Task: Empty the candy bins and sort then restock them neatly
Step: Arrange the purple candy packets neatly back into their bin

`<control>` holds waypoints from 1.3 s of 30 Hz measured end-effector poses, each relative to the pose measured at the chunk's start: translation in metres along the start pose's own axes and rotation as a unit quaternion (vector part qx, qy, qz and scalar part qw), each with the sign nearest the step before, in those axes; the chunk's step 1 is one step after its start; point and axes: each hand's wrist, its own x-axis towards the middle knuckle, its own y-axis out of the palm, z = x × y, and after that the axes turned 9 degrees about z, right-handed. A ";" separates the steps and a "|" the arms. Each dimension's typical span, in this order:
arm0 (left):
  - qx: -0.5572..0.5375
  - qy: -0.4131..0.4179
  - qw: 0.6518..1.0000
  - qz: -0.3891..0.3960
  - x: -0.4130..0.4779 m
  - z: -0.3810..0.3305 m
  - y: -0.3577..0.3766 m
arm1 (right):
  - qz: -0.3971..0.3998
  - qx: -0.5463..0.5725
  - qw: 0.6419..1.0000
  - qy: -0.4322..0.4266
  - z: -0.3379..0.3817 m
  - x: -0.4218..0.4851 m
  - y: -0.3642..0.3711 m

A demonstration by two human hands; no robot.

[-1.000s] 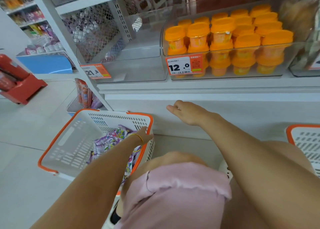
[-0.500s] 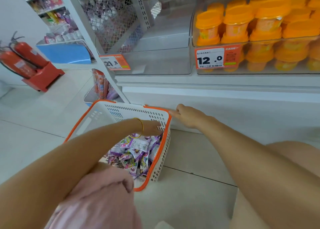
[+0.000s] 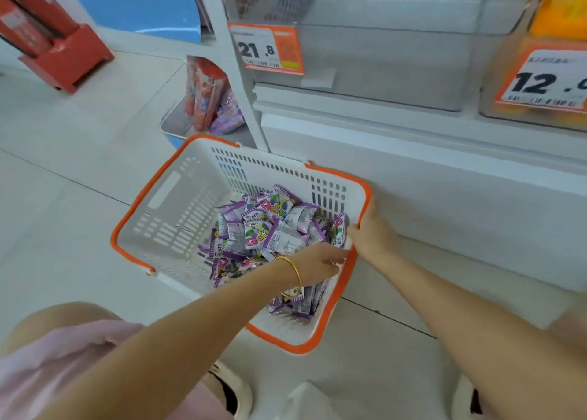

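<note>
Moved closer over the basket (image 3: 178, 216); now clasping its rim with right grip (image 3: 370, 229), reaching left grip (image 3: 320, 261) over candy packets (image 3: 273, 226), closure untellable.

The floor (image 3: 79, 165) is pale glossy tile with thin dark joints. A white shelf unit (image 3: 413, 181) stands at right, its base on the floor. A red stand (image 3: 70, 57) and blue panel (image 3: 143, 3) sit upper left

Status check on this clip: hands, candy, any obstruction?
Right hand grips basket rim. Left hand in among purple candy packets, grasp unclear. Clear bin above looks empty. Nothing in the way.
</note>
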 end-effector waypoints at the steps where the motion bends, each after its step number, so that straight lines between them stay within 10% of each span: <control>1: -0.021 0.006 1.000 0.002 0.001 -0.005 0.003 | -0.007 -0.021 1.000 0.004 -0.004 0.000 -0.005; 12: -0.096 0.042 0.989 0.105 0.029 -0.074 0.048 | -0.005 -0.148 0.984 0.095 -0.075 -0.026 -0.069; 17: -0.071 0.000 0.997 -0.027 0.008 -0.050 0.025 | -0.051 -0.176 0.971 0.154 -0.089 -0.043 -0.081; 20: -0.077 -0.037 0.992 -0.095 -0.009 -0.009 0.007 | -0.150 -0.327 0.933 0.022 -0.067 -0.057 -0.079; 23: -0.088 -0.062 0.984 -0.143 -0.022 0.027 -0.006 | -0.014 -0.298 0.949 -0.102 -0.041 -0.056 -0.059; 29: -0.060 -0.091 0.982 -0.156 -0.005 0.065 -0.008 | 0.269 -0.250 0.929 -0.051 -0.043 -0.023 0.001; 34: -0.021 -0.135 0.981 -0.139 0.048 0.066 -0.013 | 0.227 -0.345 0.907 -0.081 -0.068 -0.016 0.023; 39: -0.003 -0.203 0.963 -0.175 0.106 0.056 -0.017 | 0.212 -0.058 0.975 -0.020 -0.071 -0.002 0.002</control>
